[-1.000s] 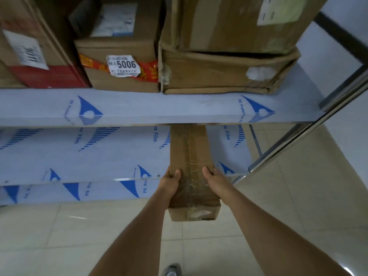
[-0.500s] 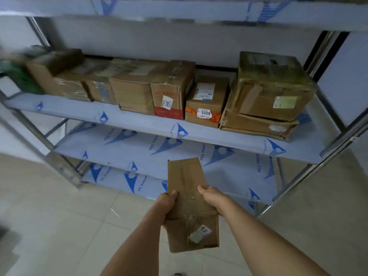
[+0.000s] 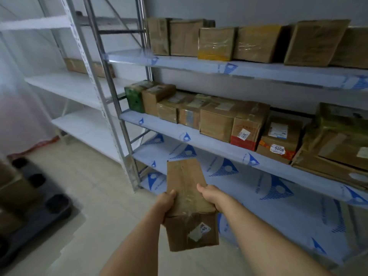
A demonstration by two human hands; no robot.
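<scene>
A storeroom: metal shelving [image 3: 127, 124] stacked with labelled cardboard parcels [image 3: 247, 130]

Single head-worn wide-angle view, facing forward and down, close above the box [image 3: 185, 186] at 6 o'clock, shelving [image 3: 199, 135] spanning 12 to 4 o'clock, floor [image 3: 89, 186] at 8 o'clock.

Taped cardboard boxes [image 3: 217, 43] line the upper and middle shelves [image 3: 179, 134] at right; white shelving [image 3: 75, 84] stands upper left, a dark pallet [image 3: 39, 206] lower left.
</scene>
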